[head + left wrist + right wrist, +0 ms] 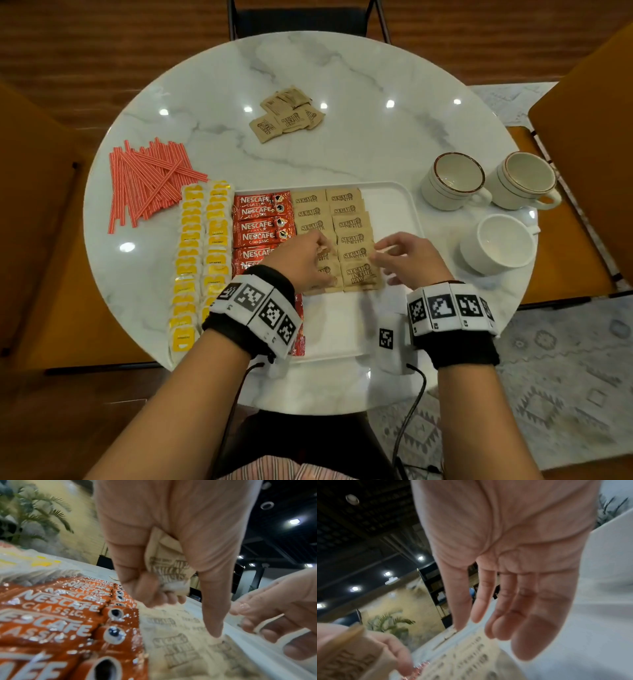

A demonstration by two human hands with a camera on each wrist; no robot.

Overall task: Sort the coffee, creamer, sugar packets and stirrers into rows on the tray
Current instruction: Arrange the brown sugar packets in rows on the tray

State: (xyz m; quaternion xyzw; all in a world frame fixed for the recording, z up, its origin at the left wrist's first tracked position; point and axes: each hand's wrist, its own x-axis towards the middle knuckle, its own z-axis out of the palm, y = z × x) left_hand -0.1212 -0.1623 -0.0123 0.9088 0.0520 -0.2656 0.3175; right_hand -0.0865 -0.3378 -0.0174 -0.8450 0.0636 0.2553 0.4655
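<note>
Well along, by the look of it. Beside the left hand (301,260), coffee sachets (262,219) and 2 rows of sugar packets (334,226) laid on the tray (394,205); spare sugar clutched in its curled fingers. Right hand (407,257) relaxed, holding nothing. Beyond both hands on the surface (342,68): loose sugar pile (286,113), stirrers (147,178) unsorted.

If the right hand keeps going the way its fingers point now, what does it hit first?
Probably the sugar packets in the right-hand sugar row on the tray. The right hand is open, its fingers aimed left at that row. Beyond is the left hand, which holds a sugar packet. Height above the row is unclear.
</note>
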